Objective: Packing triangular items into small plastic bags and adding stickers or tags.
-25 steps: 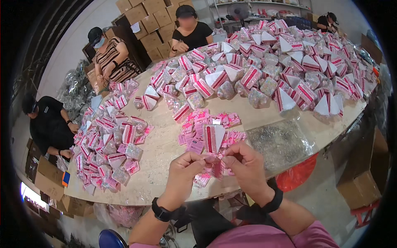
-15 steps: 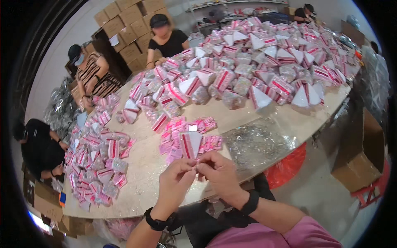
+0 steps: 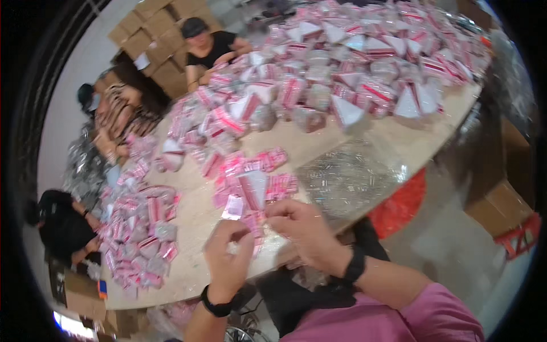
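My left hand is above the near table edge, fingers curled and thumb close to the index finger; blur hides anything in that pinch. My right hand is just right of it, thumb and fingers pressed together; what they hold, if anything, cannot be made out. Its fingertips are next to the lower tip of a white wedge with a pink-and-red striped side. Whether they touch it is unclear. Around the wedge lies a pile of small pink packets. A pale, shiny card is just beyond my left fingers.
A large heap of clear-bagged striped wedges covers the far table. Another bagged pile lies left. Clear plastic bags lie flat at right, above a red bag. Cardboard box stands right. Several people work around the table.
My hands, together at the fingertips before, are now apart, the left one lower and to the left. The view has shifted. The pale card shows more plainly among the pink packets.
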### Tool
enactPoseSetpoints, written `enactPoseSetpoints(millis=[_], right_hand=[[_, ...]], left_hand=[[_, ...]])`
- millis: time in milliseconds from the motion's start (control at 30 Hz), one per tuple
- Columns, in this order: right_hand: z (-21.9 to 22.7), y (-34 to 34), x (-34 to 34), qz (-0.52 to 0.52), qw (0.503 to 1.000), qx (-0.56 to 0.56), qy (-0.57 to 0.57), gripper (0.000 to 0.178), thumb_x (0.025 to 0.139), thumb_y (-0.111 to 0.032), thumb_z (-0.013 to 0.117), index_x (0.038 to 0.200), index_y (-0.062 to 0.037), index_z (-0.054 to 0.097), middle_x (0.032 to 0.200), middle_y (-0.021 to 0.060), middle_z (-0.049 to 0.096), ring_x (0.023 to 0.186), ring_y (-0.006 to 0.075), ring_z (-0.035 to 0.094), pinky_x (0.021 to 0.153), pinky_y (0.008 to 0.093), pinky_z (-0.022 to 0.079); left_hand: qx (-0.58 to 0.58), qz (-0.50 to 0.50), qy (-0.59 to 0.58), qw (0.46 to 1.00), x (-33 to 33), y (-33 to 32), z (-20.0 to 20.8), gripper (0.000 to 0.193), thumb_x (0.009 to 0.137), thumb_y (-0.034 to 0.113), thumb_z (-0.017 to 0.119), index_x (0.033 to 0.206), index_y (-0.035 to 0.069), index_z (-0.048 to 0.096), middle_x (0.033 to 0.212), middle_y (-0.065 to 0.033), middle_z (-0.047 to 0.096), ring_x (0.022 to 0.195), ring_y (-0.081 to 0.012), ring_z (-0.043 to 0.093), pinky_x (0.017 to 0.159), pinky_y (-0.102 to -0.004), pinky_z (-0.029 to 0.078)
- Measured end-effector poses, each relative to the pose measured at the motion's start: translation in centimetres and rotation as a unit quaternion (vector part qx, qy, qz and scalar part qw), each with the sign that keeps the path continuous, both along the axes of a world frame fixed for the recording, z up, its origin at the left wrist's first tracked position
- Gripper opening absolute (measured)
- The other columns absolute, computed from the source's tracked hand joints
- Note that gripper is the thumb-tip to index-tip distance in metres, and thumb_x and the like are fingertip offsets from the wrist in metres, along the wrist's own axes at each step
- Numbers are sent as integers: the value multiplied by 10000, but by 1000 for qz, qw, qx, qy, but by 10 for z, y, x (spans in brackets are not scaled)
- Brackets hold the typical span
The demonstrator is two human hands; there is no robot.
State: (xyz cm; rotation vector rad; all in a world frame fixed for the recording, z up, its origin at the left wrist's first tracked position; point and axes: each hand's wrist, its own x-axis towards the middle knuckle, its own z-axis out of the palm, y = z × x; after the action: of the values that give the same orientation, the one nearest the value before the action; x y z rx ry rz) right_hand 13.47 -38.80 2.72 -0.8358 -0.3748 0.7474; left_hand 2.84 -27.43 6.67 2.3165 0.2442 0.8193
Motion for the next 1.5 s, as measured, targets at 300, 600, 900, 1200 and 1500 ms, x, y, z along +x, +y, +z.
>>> enactPoseSetpoints(millis=[300, 600, 900, 1200, 1500], right_hand=[[4, 3, -2, 64, 996, 40, 52, 39, 866, -34, 583, 884, -2, 571, 796, 5, 579, 739, 78, 550, 665, 193, 445], [4, -5, 2, 188, 981, 16, 37, 118, 895, -115, 576, 868, -1, 565, 779, 61, 606, 652, 140, 611, 634, 253, 504], [7, -24, 0, 321, 946, -40, 20, 170, 872, -153, 619, 808, 1, 590, 726, 81, 619, 566, 141, 614, 524, 225, 487], [-17, -29, -5, 347, 934, -55, 70, 144, 869, -134, 614, 826, 2, 589, 743, 90, 621, 575, 153, 621, 536, 236, 494], [-16, -45, -26, 297, 947, -112, -47, 132, 871, -97, 591, 950, -18, 520, 777, 26, 565, 667, 76, 545, 594, 249, 470]], left_hand=[[104, -40, -12, 994, 3, 3, 6, 53, 802, 28, 635, 846, 17, 607, 744, -93, 570, 623, -216, 542, 549, -296, 439], [153, -27, -38, 987, -4, 4, -3, 148, 747, 32, 649, 890, 28, 613, 769, -95, 580, 680, -244, 570, 597, -328, 456], [-138, -249, 241, 928, -15, 22, 31, 559, 764, 279, 630, 1239, 9, 510, 1250, -153, 523, 1144, -272, 504, 961, -369, 389], [-2, -188, 172, 967, -34, 11, 15, 251, 752, 137, 679, 961, 26, 597, 928, -130, 608, 874, -287, 592, 763, -358, 468], [-82, -84, 190, 975, -46, -21, -29, 98, 776, 71, 676, 811, 16, 603, 719, -66, 597, 626, -149, 563, 553, -268, 446]])
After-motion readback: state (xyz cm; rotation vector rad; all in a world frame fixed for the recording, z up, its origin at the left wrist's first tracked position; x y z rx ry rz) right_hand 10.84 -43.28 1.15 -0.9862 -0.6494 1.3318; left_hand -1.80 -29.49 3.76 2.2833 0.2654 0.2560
